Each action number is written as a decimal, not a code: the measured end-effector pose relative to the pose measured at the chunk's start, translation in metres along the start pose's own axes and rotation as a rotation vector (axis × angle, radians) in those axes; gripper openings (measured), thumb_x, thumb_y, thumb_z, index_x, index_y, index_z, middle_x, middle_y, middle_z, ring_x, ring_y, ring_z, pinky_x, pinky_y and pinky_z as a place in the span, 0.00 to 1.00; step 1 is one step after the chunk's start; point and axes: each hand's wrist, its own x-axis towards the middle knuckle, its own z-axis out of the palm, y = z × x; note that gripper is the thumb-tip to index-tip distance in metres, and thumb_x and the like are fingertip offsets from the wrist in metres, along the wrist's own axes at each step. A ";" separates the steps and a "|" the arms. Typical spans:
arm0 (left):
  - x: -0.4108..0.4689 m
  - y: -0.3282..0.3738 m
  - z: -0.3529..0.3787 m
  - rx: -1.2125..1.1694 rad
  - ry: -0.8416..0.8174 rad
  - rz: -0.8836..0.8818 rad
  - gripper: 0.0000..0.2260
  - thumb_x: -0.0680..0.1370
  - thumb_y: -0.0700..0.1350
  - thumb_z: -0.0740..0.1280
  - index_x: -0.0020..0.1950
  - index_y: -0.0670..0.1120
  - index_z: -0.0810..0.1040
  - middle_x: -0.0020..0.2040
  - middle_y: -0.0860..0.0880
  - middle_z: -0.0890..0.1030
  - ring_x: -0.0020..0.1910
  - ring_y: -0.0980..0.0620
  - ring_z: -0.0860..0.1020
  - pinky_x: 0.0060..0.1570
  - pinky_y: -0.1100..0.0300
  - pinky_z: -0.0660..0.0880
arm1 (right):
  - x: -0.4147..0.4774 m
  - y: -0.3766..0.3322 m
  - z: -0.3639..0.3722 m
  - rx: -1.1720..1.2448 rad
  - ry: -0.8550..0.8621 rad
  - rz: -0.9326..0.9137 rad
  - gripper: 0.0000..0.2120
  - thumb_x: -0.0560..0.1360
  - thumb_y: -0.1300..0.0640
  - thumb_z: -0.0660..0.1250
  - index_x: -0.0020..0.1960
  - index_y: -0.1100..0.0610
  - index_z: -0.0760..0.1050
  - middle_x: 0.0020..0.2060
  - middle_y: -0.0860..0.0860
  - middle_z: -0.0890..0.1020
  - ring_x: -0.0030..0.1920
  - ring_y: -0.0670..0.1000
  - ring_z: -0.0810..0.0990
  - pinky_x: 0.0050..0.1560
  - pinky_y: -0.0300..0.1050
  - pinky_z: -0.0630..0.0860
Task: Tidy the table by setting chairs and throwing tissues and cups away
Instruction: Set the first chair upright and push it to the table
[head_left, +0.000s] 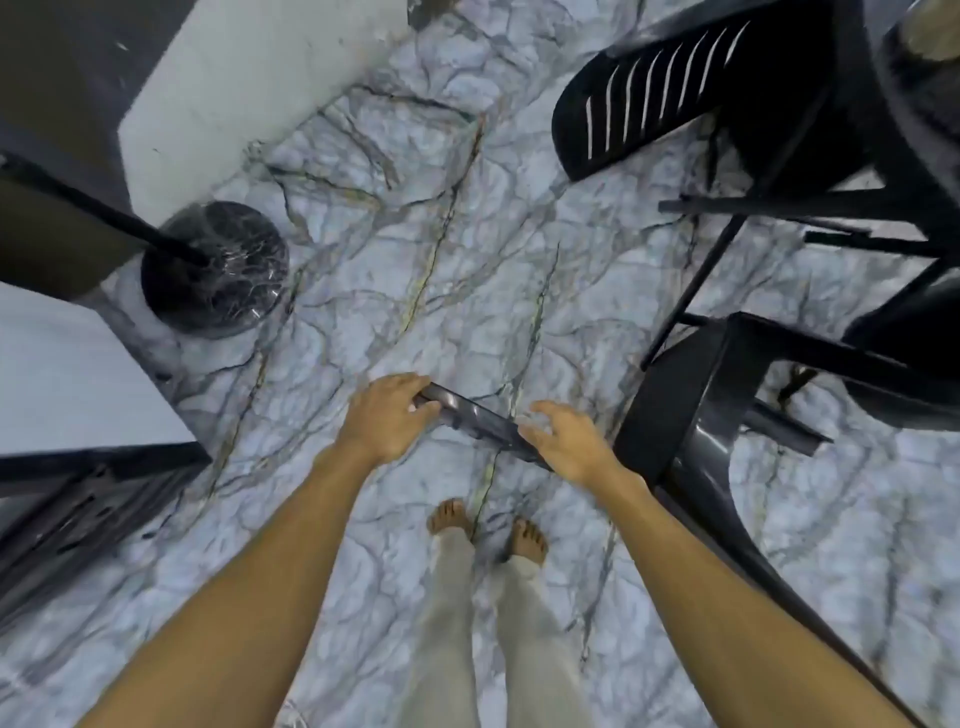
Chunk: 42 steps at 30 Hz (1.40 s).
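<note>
A black plastic chair (685, 415) lies tipped over on the marble floor to my right, its legs pointing left. My left hand (389, 415) is closed around the end of one chair leg (478, 421). My right hand (566, 441) rests on the same leg nearer the seat, with its fingers spread apart. A second black chair with a slatted back (670, 88) stands at the upper right. No tissues or cups are in view.
A white table (67, 374) is at the left edge, and its black round pedestal base (218, 270) stands on the floor. Another dark chair (78, 514) lies at the lower left. My bare feet (488, 530) stand just behind the held leg.
</note>
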 end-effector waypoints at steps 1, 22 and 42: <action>0.013 -0.007 0.003 -0.009 0.003 0.000 0.23 0.83 0.55 0.60 0.76 0.48 0.67 0.76 0.48 0.67 0.75 0.47 0.63 0.72 0.54 0.58 | 0.014 0.001 0.006 0.019 -0.007 0.014 0.21 0.81 0.46 0.61 0.68 0.60 0.71 0.64 0.60 0.76 0.60 0.61 0.76 0.57 0.51 0.74; 0.124 -0.104 0.084 -0.536 -0.043 0.051 0.14 0.72 0.42 0.77 0.56 0.43 0.81 0.55 0.47 0.81 0.55 0.49 0.79 0.60 0.55 0.75 | 0.115 0.028 0.105 0.124 0.129 0.120 0.28 0.72 0.38 0.70 0.68 0.48 0.72 0.61 0.47 0.81 0.61 0.52 0.79 0.65 0.54 0.71; 0.008 0.007 0.048 -0.469 0.160 0.236 0.17 0.66 0.53 0.80 0.52 0.51 0.83 0.47 0.57 0.79 0.50 0.58 0.73 0.51 0.74 0.67 | -0.010 -0.005 0.045 0.199 0.209 -0.087 0.21 0.72 0.45 0.74 0.63 0.47 0.77 0.51 0.42 0.83 0.48 0.43 0.79 0.48 0.37 0.73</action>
